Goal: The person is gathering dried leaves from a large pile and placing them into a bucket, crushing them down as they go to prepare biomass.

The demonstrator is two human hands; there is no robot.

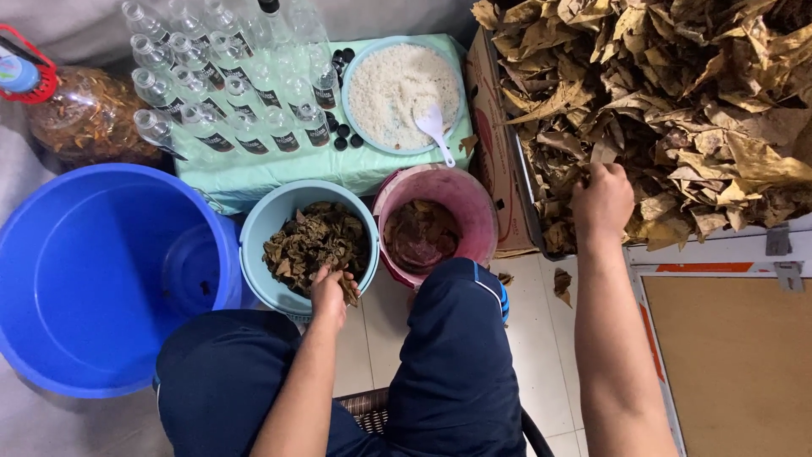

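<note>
Head view: the left hand (328,292) grips dry leaves over the half-full light blue bucket (262,228). The right hand (602,199) closes on leaves in the far right leaf pile (694,101), which looks big.

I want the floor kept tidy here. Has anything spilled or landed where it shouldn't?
Yes: a few dry brown leaf scraps lie on the pale tiled floor between the pink plastic bucket and the cardboard box of dried leaves. Nothing else looks spilled.
</note>
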